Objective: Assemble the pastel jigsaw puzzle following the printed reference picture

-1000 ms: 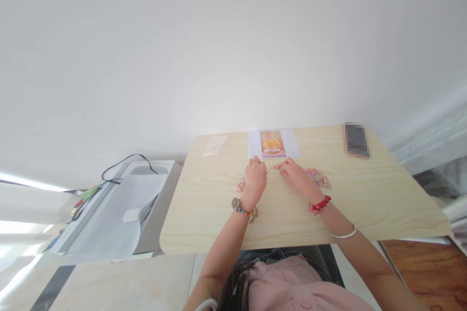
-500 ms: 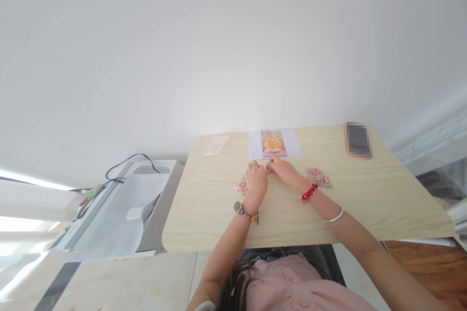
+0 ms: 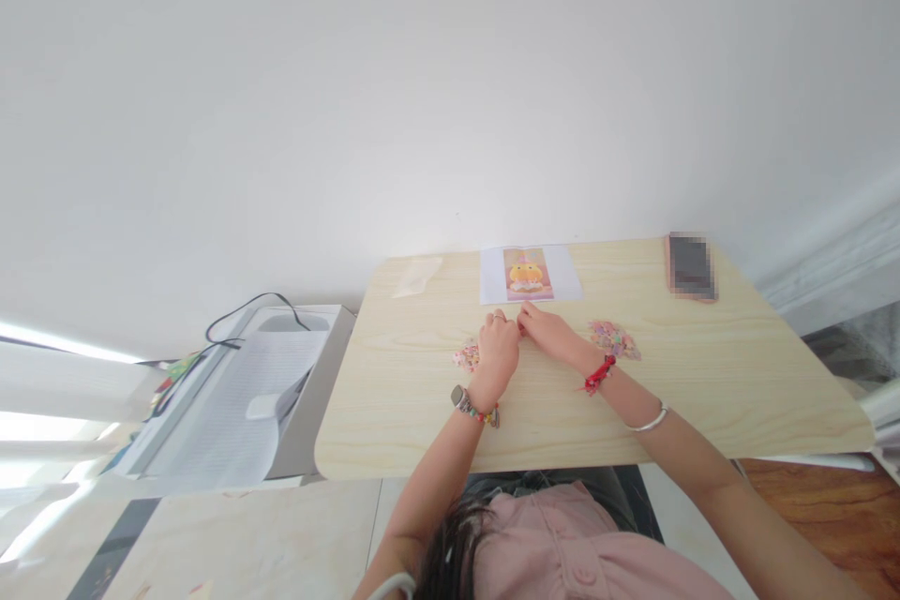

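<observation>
Now | left hand (image 3: 499, 349) beside right hand (image 3: 552, 335), both grips hidden, closure unclear | small pieces (image 3: 614, 339) piled either side | printed sheet (image 3: 531, 275) beyond, on table (image 3: 394, 394)

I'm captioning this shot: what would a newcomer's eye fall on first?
Probably the yellow figure on the printed sheet, near the far edge of the table. Next, the right hand with its red bracelet, close to the left hand, just this side of the sheet. A left pile and a right pile of small pieces flank the hands.
</observation>
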Action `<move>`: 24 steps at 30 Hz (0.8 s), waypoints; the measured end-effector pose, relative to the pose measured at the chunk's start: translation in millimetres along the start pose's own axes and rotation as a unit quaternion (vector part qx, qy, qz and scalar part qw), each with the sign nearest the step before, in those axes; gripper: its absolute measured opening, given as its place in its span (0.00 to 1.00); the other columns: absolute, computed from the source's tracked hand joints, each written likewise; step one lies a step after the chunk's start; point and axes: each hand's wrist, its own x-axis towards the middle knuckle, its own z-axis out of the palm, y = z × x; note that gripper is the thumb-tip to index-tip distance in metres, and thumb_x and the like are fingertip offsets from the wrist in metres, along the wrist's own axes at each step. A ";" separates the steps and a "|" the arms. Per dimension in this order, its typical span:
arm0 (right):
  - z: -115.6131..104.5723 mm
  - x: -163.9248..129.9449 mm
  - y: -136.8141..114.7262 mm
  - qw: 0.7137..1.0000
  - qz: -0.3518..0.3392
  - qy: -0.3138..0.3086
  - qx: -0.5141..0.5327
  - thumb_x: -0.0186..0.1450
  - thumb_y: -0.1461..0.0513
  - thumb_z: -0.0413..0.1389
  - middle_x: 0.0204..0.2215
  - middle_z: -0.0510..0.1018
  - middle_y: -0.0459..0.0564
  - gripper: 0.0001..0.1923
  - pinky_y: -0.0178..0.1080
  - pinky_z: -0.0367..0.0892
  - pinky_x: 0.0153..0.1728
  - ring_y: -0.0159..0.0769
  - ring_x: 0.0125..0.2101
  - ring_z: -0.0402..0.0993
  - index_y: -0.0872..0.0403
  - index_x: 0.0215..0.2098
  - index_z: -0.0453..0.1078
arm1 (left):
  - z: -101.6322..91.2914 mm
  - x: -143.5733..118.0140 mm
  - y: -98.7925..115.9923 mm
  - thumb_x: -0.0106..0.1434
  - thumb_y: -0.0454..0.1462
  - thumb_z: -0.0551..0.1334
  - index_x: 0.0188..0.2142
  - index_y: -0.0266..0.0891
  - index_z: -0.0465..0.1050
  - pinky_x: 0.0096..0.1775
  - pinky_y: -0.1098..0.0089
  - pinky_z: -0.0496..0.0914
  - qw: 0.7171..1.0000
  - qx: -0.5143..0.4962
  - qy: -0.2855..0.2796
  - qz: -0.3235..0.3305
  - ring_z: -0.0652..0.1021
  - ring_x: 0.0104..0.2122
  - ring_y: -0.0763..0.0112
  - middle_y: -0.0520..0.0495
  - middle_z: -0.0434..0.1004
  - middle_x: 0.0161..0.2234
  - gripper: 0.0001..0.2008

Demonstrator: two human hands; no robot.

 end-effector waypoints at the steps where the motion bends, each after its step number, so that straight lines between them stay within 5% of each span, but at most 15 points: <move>1: 0.0 -1.1 -1.1 1.000 0.010 0.000 -0.002 0.65 0.65 0.43 0.36 0.67 0.52 0.08 0.34 0.55 0.27 0.33 0.28 0.65 0.56 0.32 0.63 | 0.3 0.0 0.6 0.61 0.28 0.48 0.35 0.33 0.71 0.37 0.66 0.66 1.000 0.001 0.000 0.009 0.67 0.41 0.61 0.38 0.66 0.36 0.13; 7: -5.0 -7.5 -6.5 0.999 0.023 0.042 -0.011 0.66 0.65 0.42 0.36 0.67 0.52 0.09 0.34 0.57 0.26 0.32 0.27 0.65 0.56 0.33 0.62 | -8.1 -0.1 -11.2 0.61 0.29 0.51 0.33 0.33 0.71 0.38 0.66 0.66 0.997 -0.032 0.039 0.052 0.67 0.39 0.63 0.40 0.65 0.35 0.10; 11: -18.6 -0.8 -15.7 0.993 0.021 0.112 0.001 0.66 0.64 0.43 0.35 0.65 0.52 0.08 0.34 0.58 0.26 0.32 0.28 0.66 0.56 0.34 0.62 | -40.9 -6.9 -50.6 0.58 0.32 0.57 0.32 0.35 0.70 0.43 0.67 0.65 0.986 -0.108 0.111 0.062 0.68 0.38 0.68 0.45 0.64 0.35 0.04; 15: -32.0 12.6 -37.8 0.991 -0.011 0.135 0.022 0.66 0.64 0.42 0.34 0.65 0.52 0.08 0.34 0.59 0.27 0.32 0.29 0.66 0.56 0.34 0.63 | -67.0 -29.7 -92.0 0.57 0.34 0.60 0.35 0.37 0.70 0.43 0.65 0.65 0.973 -0.130 0.190 -0.003 0.68 0.38 0.67 0.47 0.63 0.35 0.05; 24: -9.3 24.9 -80.5 0.995 -0.102 0.011 0.013 0.62 0.71 0.44 0.35 0.67 0.52 0.09 0.34 0.56 0.23 0.28 0.22 0.62 0.56 0.32 0.64 | -19.0 -63.5 -109.8 0.55 0.30 0.60 0.33 0.38 0.72 0.42 0.66 0.65 0.979 -0.171 0.109 -0.033 0.69 0.36 0.69 0.49 0.65 0.31 0.06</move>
